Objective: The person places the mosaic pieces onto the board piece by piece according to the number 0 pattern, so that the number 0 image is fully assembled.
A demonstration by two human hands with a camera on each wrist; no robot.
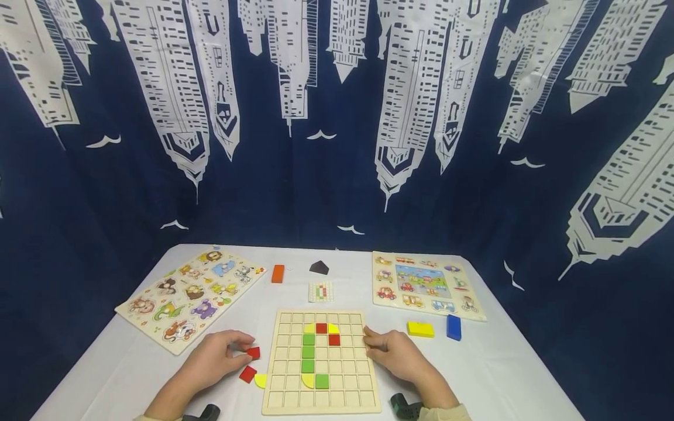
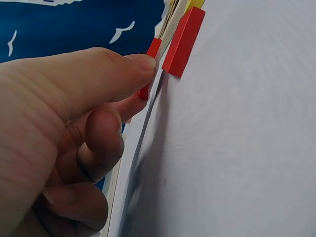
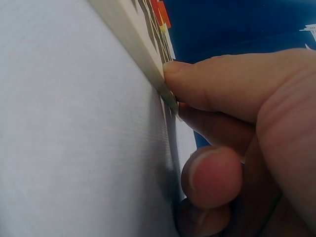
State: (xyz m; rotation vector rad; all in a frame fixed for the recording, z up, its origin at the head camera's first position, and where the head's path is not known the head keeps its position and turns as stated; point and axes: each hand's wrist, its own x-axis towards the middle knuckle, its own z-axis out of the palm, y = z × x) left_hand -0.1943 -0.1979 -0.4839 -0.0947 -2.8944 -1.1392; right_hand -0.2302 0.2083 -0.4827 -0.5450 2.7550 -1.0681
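Observation:
Between thumb and index finger, my left hand point(image 1: 218, 356) pinches a small red square tile point(image 2: 152, 49), just above the white table left of the board. A second red tile point(image 1: 248, 374) and a yellow rounded tile point(image 1: 260, 380) lie below that hand, by the board's left edge. The wooden grid board point(image 1: 355, 397) lies flat in front of me, bearing a figure of green, red and yellow tiles. My right hand point(image 1: 397, 354) holds the board's right edge with thumb and index finger, other fingers curled in the right wrist view. A small pattern card point(image 1: 321, 292) lies beyond the board.
An animal puzzle board point(image 1: 181, 292) lies at the left and a vehicle puzzle board point(image 1: 426, 283) at the far right. An orange block point(image 1: 278, 273) and a dark pentagon piece point(image 1: 319, 268) are at the back. Yellow point(image 1: 420, 329) and blue point(image 1: 454, 327) blocks sit right of the board.

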